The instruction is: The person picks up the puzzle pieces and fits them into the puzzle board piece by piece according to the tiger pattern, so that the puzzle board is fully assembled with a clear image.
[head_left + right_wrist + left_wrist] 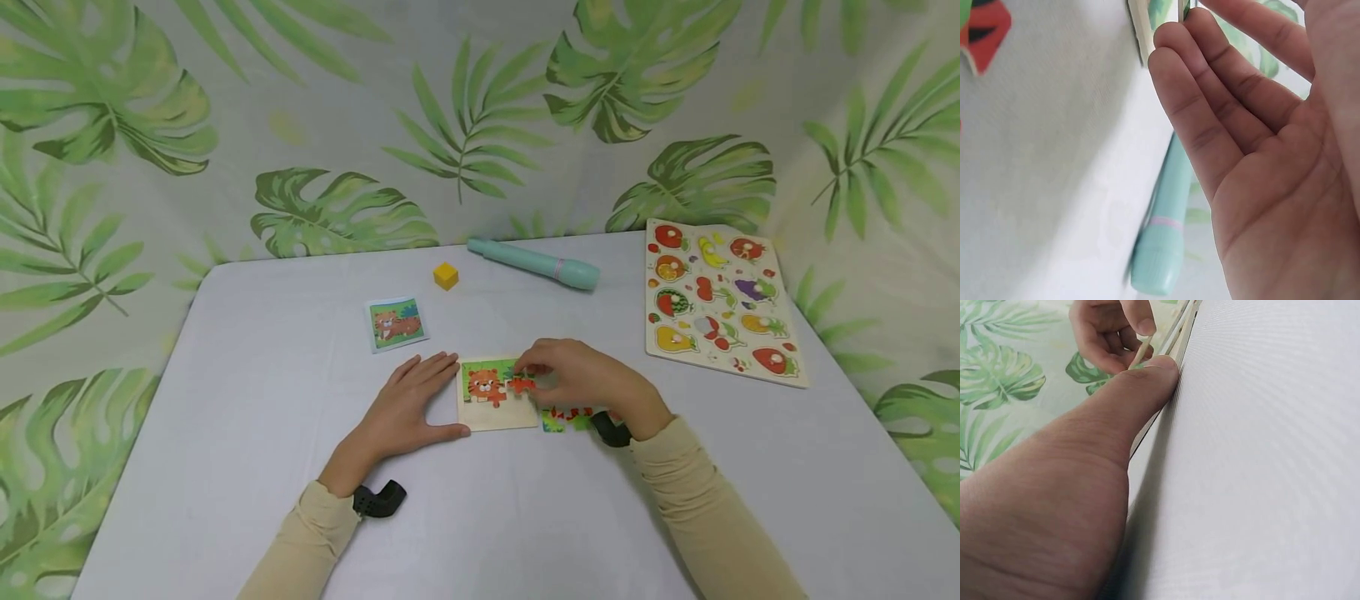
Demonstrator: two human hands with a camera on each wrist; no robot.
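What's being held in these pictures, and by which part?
The right hand pinches a puzzle piece by its edges; the left hand only touches the board's side.

A square, pale wooden puzzle board [498, 419] lies flat on the bench [480, 517], its lower strip bare. Fitted pieces [483, 385] printed with an orange tiger face against green foliage fill its upper left part; a tab juts down from them, and their lower and right edges are unfinished. At the board's upper right, the right grip [573, 379] pinches a thin wooden puzzle piece [1140, 353], seen nearly edge-on and tilted in the left wrist view. Loose red-and-green puzzle pieces [553, 422] lie just beside the board's lower right, partly hidden beneath the right wrist.
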